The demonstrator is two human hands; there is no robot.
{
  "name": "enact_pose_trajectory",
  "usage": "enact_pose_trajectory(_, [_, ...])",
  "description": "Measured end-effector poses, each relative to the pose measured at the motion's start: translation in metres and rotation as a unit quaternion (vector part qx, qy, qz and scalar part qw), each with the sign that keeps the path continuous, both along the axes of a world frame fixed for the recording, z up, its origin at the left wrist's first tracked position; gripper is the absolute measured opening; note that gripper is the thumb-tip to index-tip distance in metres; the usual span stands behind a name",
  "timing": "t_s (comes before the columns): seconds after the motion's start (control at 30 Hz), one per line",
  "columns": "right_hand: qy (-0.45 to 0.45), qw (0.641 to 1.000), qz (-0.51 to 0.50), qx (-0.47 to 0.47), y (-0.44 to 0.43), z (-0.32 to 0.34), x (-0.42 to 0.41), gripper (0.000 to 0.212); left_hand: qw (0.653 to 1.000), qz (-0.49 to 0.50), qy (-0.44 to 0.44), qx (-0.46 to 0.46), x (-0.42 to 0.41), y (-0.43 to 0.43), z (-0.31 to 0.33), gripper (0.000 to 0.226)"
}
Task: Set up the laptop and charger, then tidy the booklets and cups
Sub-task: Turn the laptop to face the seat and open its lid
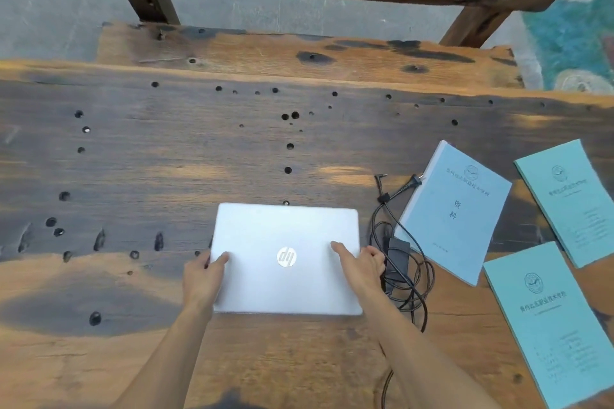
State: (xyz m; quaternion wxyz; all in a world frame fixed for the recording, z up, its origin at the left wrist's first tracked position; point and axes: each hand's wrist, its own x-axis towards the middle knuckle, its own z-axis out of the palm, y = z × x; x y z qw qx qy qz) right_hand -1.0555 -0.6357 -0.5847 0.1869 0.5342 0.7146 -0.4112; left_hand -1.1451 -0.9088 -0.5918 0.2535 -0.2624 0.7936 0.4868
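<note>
Both hands gripped the closed laptop at its sides.

Left hand (202,276) clasped the left edge of the silver laptop (285,259), thumb on the lid; right hand (360,264) clasped the right edge likewise. It lay flat on the wooden table (166,149), near the front edge. Just beside it to the right sat the black charger (397,251) with tangled cable, and beyond that three pale blue booklets (455,209).
</note>
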Motion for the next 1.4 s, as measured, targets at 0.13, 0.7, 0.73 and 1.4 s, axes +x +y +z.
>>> enact_pose_trajectory(0.13, [0.032,0.999,-0.008,-0.024,0.016,0.000,0.009,0.106,1.000,0.006,0.012,-0.004,0.008,0.020,0.002,0.006])
enact_pose_trajectory(0.7, [-0.027,0.999,0.007,0.019,0.024,0.006,0.004,0.064,0.999,0.000,-0.007,-0.036,0.015,0.030,0.003,0.038])
enact_pose_trajectory(0.73, [-0.026,0.999,0.007,0.017,0.024,0.007,0.003,0.064,0.999,-0.003,-0.008,-0.034,0.013,0.029,0.002,0.040])
enact_pose_trajectory(1.4, [0.035,0.996,0.058,0.050,0.015,0.007,0.021,0.036,0.988,-0.083,0.035,-0.128,0.011,0.026,0.000,0.048])
